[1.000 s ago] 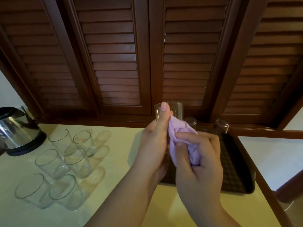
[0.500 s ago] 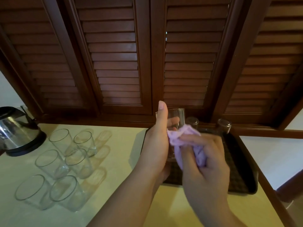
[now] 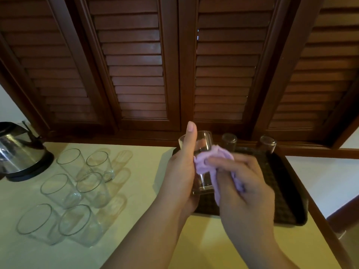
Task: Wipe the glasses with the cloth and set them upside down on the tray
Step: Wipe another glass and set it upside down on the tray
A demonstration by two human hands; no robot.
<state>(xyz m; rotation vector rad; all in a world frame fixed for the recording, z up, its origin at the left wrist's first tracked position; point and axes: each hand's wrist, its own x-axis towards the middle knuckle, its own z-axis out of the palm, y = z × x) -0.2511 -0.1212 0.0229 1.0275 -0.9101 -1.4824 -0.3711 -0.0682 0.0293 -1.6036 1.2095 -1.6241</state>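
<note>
Since a second ago the right hand (image 3: 244,183) has slid its bunched lilac cloth (image 3: 211,162) down the side of the glass in hand (image 3: 202,162), so more of the clear rim now shows above it, and the left thumb stands straighter up the glass wall. That left hand (image 3: 182,171) grips the tumbler upright, fingers wrapped behind it and thumb along the near face, held in the air just above the near-left part of the tray (image 3: 287,200). Her right hand has its fingers curled round the cloth, pressing it against the right side of the glass.

As for progress, I'd judge the job is in its early part: two upturned glasses (image 3: 229,141) stand at the far edge of the tray, bases up, well apart from each other, while six waiting glasses (image 3: 77,189) stand mouth-up in pairs on the left of the counter (image 3: 136,191). So two done, one being wiped, six to come.

All the tumblers are plain, thin-walled and slightly tapered, clear enough to throw pale amber shadows. By contrast the cloth looks soft and crumpled, the tray dark with a woven, basket-like floor and a smooth raised lip, the counter a matt pale yellow. At far left sits a shiny steel kettle (image 3: 17,150) on a black base, with dark louvred wooden shutters (image 3: 139,74) behind
</note>
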